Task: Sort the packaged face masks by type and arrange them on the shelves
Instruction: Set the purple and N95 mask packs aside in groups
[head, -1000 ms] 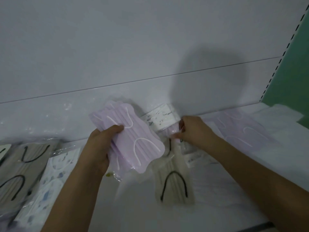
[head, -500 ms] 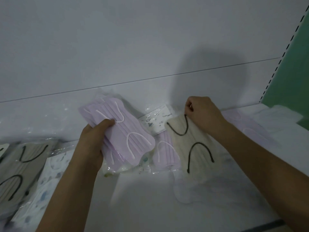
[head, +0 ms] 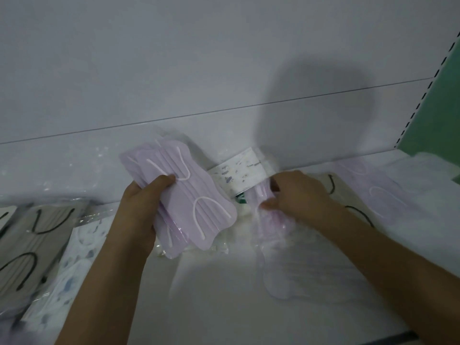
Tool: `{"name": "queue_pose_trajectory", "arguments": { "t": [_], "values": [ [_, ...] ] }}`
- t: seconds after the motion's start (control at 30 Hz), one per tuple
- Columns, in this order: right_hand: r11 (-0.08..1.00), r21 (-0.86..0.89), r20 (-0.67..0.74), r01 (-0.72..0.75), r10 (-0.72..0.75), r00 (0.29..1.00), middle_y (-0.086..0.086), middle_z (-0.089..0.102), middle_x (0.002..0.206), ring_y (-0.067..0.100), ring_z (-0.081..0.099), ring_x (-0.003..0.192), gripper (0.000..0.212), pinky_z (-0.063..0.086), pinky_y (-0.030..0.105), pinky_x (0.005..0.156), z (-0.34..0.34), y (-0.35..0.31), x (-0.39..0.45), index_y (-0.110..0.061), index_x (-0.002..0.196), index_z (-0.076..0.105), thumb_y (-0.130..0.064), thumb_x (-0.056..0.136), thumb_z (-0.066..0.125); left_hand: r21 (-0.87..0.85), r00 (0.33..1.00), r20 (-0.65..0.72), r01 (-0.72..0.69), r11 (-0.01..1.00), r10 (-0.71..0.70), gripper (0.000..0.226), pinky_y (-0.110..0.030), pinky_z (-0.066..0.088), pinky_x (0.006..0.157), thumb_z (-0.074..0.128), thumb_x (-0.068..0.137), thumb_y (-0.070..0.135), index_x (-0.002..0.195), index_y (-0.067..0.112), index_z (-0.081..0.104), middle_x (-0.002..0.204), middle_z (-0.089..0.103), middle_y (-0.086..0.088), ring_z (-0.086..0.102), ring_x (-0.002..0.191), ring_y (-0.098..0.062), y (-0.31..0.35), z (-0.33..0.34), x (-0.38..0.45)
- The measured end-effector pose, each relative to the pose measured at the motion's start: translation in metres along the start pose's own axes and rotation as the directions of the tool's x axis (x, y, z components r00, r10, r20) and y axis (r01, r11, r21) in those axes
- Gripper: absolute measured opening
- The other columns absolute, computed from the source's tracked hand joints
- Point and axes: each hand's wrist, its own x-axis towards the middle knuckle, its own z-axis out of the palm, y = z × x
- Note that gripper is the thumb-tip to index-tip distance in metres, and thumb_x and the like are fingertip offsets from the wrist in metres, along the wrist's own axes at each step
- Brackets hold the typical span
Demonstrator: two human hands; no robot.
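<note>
The left hand grips a stack of lilac packaged masks, thumb across the top, holding it tilted above the white shelf. Just to its right, the right hand pinches another lilac mask packet lying on the shelf, fingers curled on its upper end; this packet is blurred. Between the hands, toward the back panel, rests a white patterned mask packet. Beyond the right hand lie a beige mask with black ear loops and a further lilac packet. Left of the left hand sit grey masks with black loops and white printed masks.
</note>
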Motion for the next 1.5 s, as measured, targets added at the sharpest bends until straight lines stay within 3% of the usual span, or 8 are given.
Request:
{"name": "queue_pose_trajectory", "arguments": {
  "t": [0.37,0.5,0.77,0.93,1.13,1.27,1.37,1.5],
  "values": [
    [0.542,0.788,-0.440,0.292,0.164,0.883,-0.007,0.065,0.095,0.006,0.062,0.075,0.039,0.051,0.015,0.064,-0.070,-0.019,-0.016,-0.027,0.115,0.052,-0.023,0.084,0.075,-0.072,0.995,0.094,0.032,0.997,-0.026,0.033,-0.021,0.058,0.072,0.056,0.097,0.046,0.112,0.019,0.068,0.103,0.078,0.003,0.074,0.085,-0.004,0.005,0.030,-0.022],
    [0.817,0.518,-0.268,0.252,-0.125,0.955,-0.017,0.056,0.085,-0.003,0.053,0.069,0.036,0.039,0.003,0.061,-0.020,-0.036,-0.037,-0.028,0.110,0.052,-0.038,0.083,0.074,0.011,0.949,0.313,0.042,0.999,-0.043,0.043,-0.036,0.057,0.090,0.062,0.089,0.043,0.125,0.019,0.065,0.118,0.075,-0.003,0.072,0.106,-0.019,-0.004,0.047,-0.037],
    [0.950,-0.269,-0.004,0.156,-0.163,0.987,-0.004,0.050,0.117,0.016,0.049,0.103,0.101,0.043,0.032,0.085,0.020,0.010,-0.130,-0.026,0.126,0.044,-0.098,0.057,0.023,0.023,0.992,-0.107,-0.058,0.998,0.060,0.030,-0.017,0.049,0.049,0.068,0.090,0.010,0.119,0.003,0.063,0.055,0.070,0.010,0.061,0.042,-0.003,-0.009,-0.007,-0.012],
    [0.977,-0.180,0.003,0.114,-0.116,0.993,0.001,0.040,0.143,0.023,0.039,0.129,0.108,0.039,0.038,0.104,0.039,0.026,-0.111,-0.029,0.147,0.033,-0.095,0.062,0.027,-0.015,0.999,-0.029,-0.044,0.999,0.043,0.022,-0.016,0.051,0.050,0.068,0.090,0.008,0.113,0.006,0.065,0.064,0.074,0.010,0.065,0.049,-0.003,-0.018,-0.002,-0.028],
    [0.959,-0.219,-0.265,0.180,-0.236,0.935,0.009,0.062,0.084,0.029,0.061,0.080,0.025,0.045,0.036,0.059,0.049,0.034,-0.090,-0.010,0.091,0.065,-0.034,0.091,0.058,-0.031,0.998,-0.006,-0.070,0.997,0.070,0.011,-0.020,0.058,0.061,0.069,0.090,0.008,0.099,0.015,0.070,0.075,0.077,0.011,0.071,0.065,-0.006,-0.015,-0.015,-0.047],
    [0.979,0.174,-0.407,0.110,-0.031,0.913,0.002,0.045,0.059,0.015,0.045,0.054,0.032,0.034,0.034,0.055,0.009,0.026,-0.097,-0.012,0.067,0.046,-0.027,0.093,0.059,0.005,0.991,-0.092,-0.099,0.995,0.099,0.015,-0.014,0.042,0.043,0.072,0.088,0.015,0.102,0.010,0.067,0.051,0.065,0.011,0.054,0.039,-0.004,-0.010,-0.034,-0.062],
    [0.566,0.816,-0.277,0.119,0.201,0.940,0.008,0.067,0.078,0.013,0.060,0.070,0.014,0.047,0.028,0.068,-0.036,0.002,-0.108,-0.008,0.090,0.066,-0.020,0.093,0.060,-0.028,0.992,-0.088,-0.093,0.995,0.090,0.027,-0.017,0.046,0.052,0.073,0.088,0.019,0.111,0.007,0.069,0.070,0.069,0.001,0.059,0.052,-0.010,-0.012,-0.038,-0.075],
    [0.111,0.990,-0.101,0.089,0.100,0.990,-0.003,0.071,0.076,0.005,0.067,0.071,0.015,0.052,0.017,0.072,-0.043,-0.038,-0.122,-0.009,0.091,0.066,-0.007,0.096,0.053,-0.144,0.992,0.112,0.081,0.986,-0.065,0.024,-0.016,0.053,0.061,0.065,0.096,0.029,0.114,0.014,0.070,0.087,0.077,0.006,0.070,0.075,-0.011,-0.011,-0.008,-0.094]
  ]
}}
